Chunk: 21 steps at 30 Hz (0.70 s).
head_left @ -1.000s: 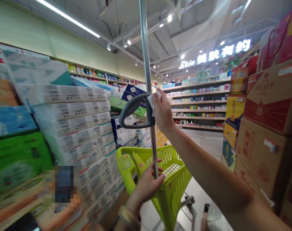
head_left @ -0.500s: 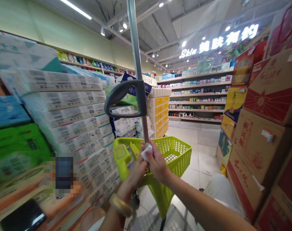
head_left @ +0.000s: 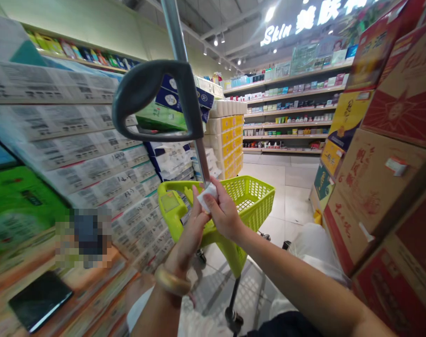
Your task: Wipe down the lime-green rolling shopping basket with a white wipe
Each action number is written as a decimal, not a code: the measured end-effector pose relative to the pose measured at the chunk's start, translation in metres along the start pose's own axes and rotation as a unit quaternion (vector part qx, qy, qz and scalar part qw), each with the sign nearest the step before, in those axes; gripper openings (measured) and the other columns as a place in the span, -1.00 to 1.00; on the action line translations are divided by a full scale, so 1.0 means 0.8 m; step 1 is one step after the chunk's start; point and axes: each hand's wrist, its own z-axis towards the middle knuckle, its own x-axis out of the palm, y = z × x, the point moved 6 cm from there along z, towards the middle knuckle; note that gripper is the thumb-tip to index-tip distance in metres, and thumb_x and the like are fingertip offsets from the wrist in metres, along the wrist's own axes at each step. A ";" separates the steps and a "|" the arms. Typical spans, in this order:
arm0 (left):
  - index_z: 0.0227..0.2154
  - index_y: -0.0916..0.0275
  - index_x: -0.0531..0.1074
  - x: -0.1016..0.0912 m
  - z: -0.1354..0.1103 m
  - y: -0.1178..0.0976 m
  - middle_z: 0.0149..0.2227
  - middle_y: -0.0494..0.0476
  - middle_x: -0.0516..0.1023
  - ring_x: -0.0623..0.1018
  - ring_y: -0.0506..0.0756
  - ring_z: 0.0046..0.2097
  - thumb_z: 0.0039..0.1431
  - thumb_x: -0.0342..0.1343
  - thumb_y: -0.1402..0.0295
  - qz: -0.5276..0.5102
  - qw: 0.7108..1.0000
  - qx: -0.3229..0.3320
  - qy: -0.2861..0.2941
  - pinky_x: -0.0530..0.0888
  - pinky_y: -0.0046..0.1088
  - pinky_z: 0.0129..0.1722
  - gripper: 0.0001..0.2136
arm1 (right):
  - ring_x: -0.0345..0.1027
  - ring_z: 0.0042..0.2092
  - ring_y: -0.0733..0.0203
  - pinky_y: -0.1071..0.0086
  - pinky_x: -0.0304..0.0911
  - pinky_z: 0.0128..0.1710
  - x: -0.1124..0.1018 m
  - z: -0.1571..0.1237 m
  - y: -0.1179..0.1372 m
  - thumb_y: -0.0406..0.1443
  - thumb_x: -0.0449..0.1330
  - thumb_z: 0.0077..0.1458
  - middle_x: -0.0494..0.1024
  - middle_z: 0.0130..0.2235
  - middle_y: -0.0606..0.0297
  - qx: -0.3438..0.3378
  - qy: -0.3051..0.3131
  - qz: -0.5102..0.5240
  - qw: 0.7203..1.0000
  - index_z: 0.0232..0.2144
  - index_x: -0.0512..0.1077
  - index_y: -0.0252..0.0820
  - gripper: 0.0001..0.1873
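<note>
Left hand [head_left: 188, 229], right hand [head_left: 225, 213] closed, pinching white paper tissue [head_left: 208, 197] against slim steel pole [head_left: 201, 159]; loosened pinch could drop tissue into lime-green plastic shopping cart [head_left: 255, 201] below hands.

Free room and obstacles, head view. Metal pole [head_left: 201, 157] stands directly at the left hand [head_left: 189, 228] and right hand [head_left: 224, 213], which meet around a white tissue [head_left: 208, 197] on it. Grey handle loop [head_left: 148, 77] juts from the pole above and left of the hands, obstructing upward passage on that side. Stacked toilet-paper packs [head_left: 81, 135] stand near the lime-green shopping cart [head_left: 236, 181], leaving a narrow gap on the left. Passage is open forward over the cart's basket, right of the pole. Cardboard cartons [head_left: 378, 187] wall the right side, well apart from the hands. Beyond the cart, a tiled aisle floor [head_left: 286, 201] extends toward the product shelves [head_left: 290, 112].
</note>
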 end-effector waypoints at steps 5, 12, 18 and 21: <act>0.41 0.05 -0.24 -0.002 -0.002 -0.007 0.46 -0.02 -0.14 -0.08 0.16 0.45 0.07 0.03 0.30 0.000 1.000 0.010 -0.006 0.02 -0.27 0.41 -0.14 | 0.40 0.09 0.04 0.14 0.28 0.15 -0.004 -0.061 -0.042 -0.07 0.11 0.25 0.50 0.08 0.15 0.041 -0.009 -0.024 0.999 0.18 0.31 -0.13 -0.48; 0.34 0.12 0.10 0.006 0.001 -0.021 0.32 0.12 0.27 0.16 0.23 0.39 0.18 0.01 0.14 0.039 0.999 0.024 0.004 0.12 -0.18 0.38 -0.35 | 0.39 0.09 0.09 0.22 0.28 0.16 0.001 -0.038 -0.029 -0.05 0.05 0.29 0.49 0.10 0.14 0.019 0.011 -0.044 0.999 0.19 0.29 -0.13 -0.49; 0.23 0.15 0.30 0.010 0.004 -0.030 0.29 0.12 0.33 0.20 0.24 0.37 0.18 0.06 0.06 0.068 0.997 0.037 0.000 0.10 -0.19 0.38 -0.43 | 0.29 0.22 0.09 0.20 0.21 0.22 0.002 -0.043 -0.029 -0.10 0.01 0.31 0.38 0.23 0.09 -0.020 0.041 -0.102 0.994 0.29 0.14 -0.16 -0.42; 0.26 0.15 0.27 0.011 0.002 -0.032 0.30 0.12 0.32 0.21 0.24 0.36 0.18 0.07 0.05 0.064 0.998 0.024 0.004 0.11 -0.18 0.37 -0.40 | 0.31 0.21 0.07 0.17 0.24 0.19 -0.007 -0.065 -0.049 -0.12 0.00 0.31 0.39 0.23 0.10 -0.004 0.088 -0.147 0.985 0.31 0.12 -0.14 -0.42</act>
